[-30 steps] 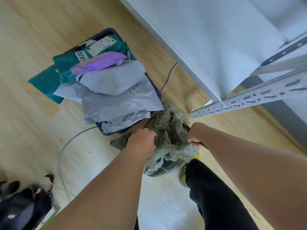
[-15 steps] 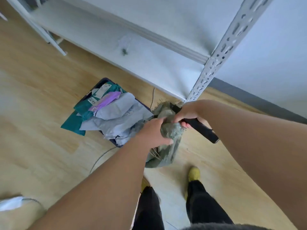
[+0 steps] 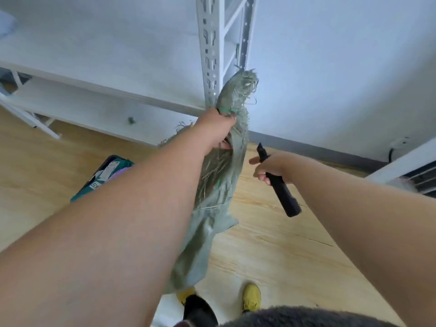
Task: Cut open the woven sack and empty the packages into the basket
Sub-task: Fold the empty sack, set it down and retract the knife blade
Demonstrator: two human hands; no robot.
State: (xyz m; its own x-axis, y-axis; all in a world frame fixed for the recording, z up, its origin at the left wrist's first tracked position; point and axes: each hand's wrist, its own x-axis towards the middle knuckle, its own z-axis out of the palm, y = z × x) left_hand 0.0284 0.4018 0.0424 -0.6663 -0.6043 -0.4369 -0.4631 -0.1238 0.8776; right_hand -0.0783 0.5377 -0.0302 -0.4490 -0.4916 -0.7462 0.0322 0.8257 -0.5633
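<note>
Fingers gripping sack, shelf post behind, basket left

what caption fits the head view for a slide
Left hand lifts the limp sack while right hand holds the cutter.

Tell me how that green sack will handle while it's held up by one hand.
The sack probably handles floppy: it hangs limp and creased below the left hand, which grips its bunched neck. It looks light, since it hangs flat with no bulges. Its frayed strands may snag or shed. The right hand holds a black cutter apart from it.
</note>
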